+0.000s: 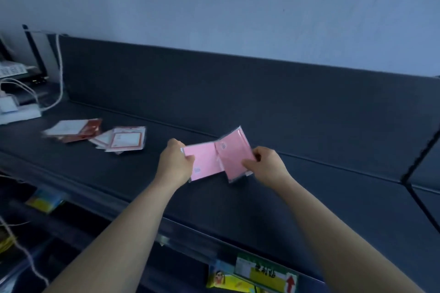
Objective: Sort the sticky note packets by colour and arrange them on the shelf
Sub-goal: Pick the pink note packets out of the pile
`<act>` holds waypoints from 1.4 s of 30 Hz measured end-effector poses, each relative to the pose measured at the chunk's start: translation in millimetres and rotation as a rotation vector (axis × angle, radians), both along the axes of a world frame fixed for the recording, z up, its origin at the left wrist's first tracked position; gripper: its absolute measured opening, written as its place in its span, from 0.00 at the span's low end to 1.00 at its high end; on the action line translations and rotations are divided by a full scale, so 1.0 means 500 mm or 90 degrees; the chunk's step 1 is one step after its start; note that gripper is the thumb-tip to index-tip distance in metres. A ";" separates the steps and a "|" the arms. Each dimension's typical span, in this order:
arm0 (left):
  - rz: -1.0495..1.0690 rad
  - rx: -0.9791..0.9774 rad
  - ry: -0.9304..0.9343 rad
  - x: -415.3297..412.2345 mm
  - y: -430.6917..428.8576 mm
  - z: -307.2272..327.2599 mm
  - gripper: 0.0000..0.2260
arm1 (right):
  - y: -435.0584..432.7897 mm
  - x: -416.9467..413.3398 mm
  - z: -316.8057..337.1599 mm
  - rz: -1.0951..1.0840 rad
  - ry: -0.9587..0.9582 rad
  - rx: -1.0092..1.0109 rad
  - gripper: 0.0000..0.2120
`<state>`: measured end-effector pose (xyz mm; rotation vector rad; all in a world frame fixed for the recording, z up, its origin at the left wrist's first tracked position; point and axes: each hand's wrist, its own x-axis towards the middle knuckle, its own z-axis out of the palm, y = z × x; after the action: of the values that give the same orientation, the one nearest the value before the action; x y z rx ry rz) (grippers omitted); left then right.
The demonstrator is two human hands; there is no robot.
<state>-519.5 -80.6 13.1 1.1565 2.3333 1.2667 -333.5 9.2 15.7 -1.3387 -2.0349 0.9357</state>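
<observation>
Above the shelf, mid-span | left hand pinches one pink packet, right hand pinches a second pink packet, edges overlapping | red-and-white packets lie loose, well left on the shelf | risk: slick wrappers could slide from the pinch, or pinks land among the reds.

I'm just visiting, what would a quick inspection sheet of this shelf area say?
Surface: dark shelf, mostly bare.
Job's things: two pink packets held above the shelf; red-and-white packets lying loose at left.
Clutter: white boxes at far left.
Hands: left hand and right hand each grip one pink packet.
Cables: white cables at left; black cable at right.
Surroundings: pale wall; price label on the shelf edge.
</observation>
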 end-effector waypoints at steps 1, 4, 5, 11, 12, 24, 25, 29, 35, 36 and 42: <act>0.013 -0.004 -0.001 -0.021 -0.004 -0.005 0.09 | -0.002 -0.022 -0.005 0.006 0.000 -0.003 0.05; 0.035 -0.019 0.001 -0.083 -0.008 -0.018 0.07 | -0.003 -0.080 -0.014 0.016 0.006 -0.016 0.04; 0.038 -0.026 0.006 -0.103 -0.007 -0.021 0.06 | -0.001 -0.098 -0.014 0.016 0.007 -0.016 0.04; 0.046 -0.167 0.248 -0.227 0.017 -0.034 0.17 | 0.010 -0.218 -0.018 -0.009 -0.007 -0.020 0.07; 0.048 -0.202 0.327 -0.248 0.022 -0.034 0.19 | 0.009 -0.238 -0.020 -0.018 -0.010 -0.023 0.08; -0.214 -0.230 0.505 -0.403 0.046 -0.051 0.17 | -0.035 -0.388 -0.047 -0.103 -0.161 0.011 0.14; -0.220 -0.230 0.509 -0.412 0.046 -0.050 0.17 | -0.040 -0.395 -0.048 -0.109 -0.175 0.015 0.15; -0.230 -0.237 0.517 -0.435 0.039 -0.046 0.17 | -0.055 -0.415 -0.052 -0.122 -0.242 0.053 0.19; -0.258 -0.227 0.510 -0.451 0.038 -0.033 0.15 | -0.065 -0.425 -0.046 -0.123 -0.234 0.058 0.18; -0.258 -0.217 0.512 -0.450 0.038 -0.028 0.15 | -0.066 -0.421 -0.047 -0.134 -0.215 0.066 0.16; -0.274 -0.058 0.485 -0.404 0.035 0.010 0.11 | -0.080 -0.384 -0.038 -0.170 -0.231 0.185 0.16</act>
<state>-721.6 -63.3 18.2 2.2459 2.3305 0.6145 -525.4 -31.0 -3.3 -1.6482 -2.0767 0.2816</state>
